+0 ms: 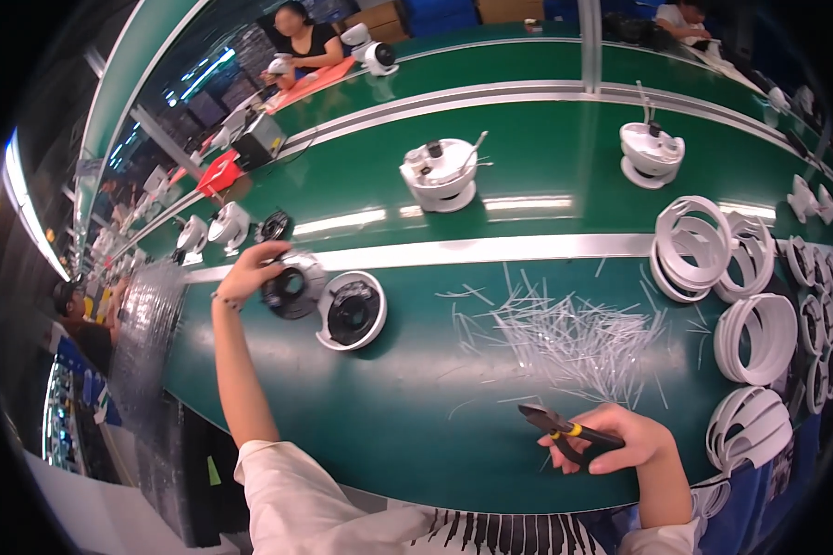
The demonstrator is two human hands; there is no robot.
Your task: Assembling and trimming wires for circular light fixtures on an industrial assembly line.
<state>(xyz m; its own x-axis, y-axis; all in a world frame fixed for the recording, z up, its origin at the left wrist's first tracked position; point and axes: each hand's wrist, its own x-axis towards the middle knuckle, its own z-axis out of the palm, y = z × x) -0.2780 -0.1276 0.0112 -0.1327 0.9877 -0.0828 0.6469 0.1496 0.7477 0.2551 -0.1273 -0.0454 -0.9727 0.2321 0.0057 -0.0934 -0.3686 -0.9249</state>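
Note:
My left hand (253,270) is closed on the rim of a black round fan part (290,289) with a hole at its middle. Beside it on the green table lies a white round housing (379,314) with a black ringed part inside; the two look to be touching or nearly so. My right hand (625,439) grips cutting pliers (572,433) with black and yellow handles, low over the table's near right side. The jaws point up and left, near a loose pile of thin clear plastic strips (578,338). No strip shows between the jaws.
White rings (754,340) are stacked along the right edge. Beyond a pale rail (491,250), white fan units (444,176) stand on the green belt. A black round part (273,225) lies far left. Clear plastic wrap (143,319) hangs at the left. A person (310,46) works across.

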